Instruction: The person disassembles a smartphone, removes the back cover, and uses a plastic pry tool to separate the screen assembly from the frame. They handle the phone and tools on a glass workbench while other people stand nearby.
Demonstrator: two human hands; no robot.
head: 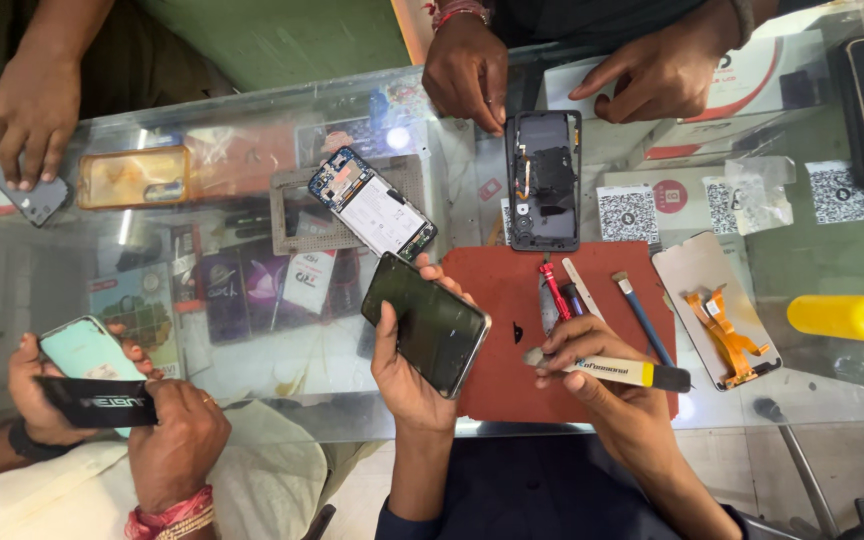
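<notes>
The glass table carries it all, and the red work mat lies under both of the person's hands. Beyond the fingertips, a phone back shell sits opened, its insides bare, and a stripped phone frame lies up and to the left of the left fingers — so opening up looks done on those. To the right of the right fingers, a loose display panel rests face down with its orange ribbon showing, seemingly not yet fitted.

The left hand has its fingers wrapped round a dark phone, screen up, tilted, clear of the mat. The right hand pinches a yellow-handled brush, bristles pointing toward the phone's edge, close but whether touching is unclear.

Just past the right fingertips lie a red screwdriver and a blue-handled tool. No trays or boxes hold parts here; everything lies loose.
</notes>
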